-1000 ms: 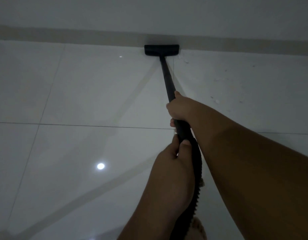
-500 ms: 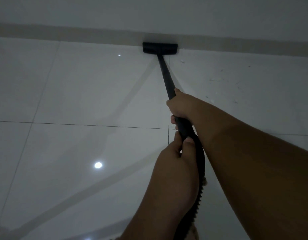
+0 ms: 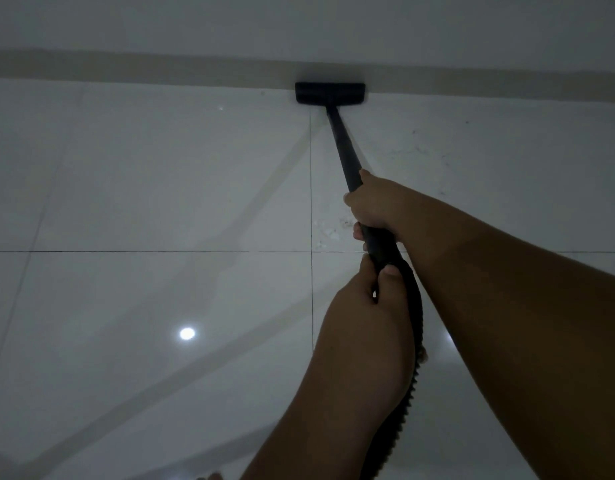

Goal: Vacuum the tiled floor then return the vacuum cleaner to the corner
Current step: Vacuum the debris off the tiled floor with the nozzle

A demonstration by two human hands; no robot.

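The black vacuum wand [image 3: 344, 147] runs from my hands up to its flat floor head [image 3: 329, 93], which rests on the glossy white tiled floor [image 3: 153, 188] right against the beige skirting. My right hand [image 3: 377, 204] grips the wand higher up. Below it, my left hand [image 3: 364, 327] is closed around the wand's lower end, thumb on top, where the ribbed black hose [image 3: 408, 368] starts. The hose curves down behind my left forearm. The vacuum's body is out of view.
A white wall [image 3: 299, 26] with a beige skirting strip [image 3: 143, 69] bounds the floor ahead. Small crumbs and specks [image 3: 328, 230] lie on the tile beside the wand and further right. A ceiling light reflects in the tile [image 3: 187, 333].
The floor head has stayed against the skirting while the wand and both hands shifted slightly right relative to the tile seam. My grip is unchanged.
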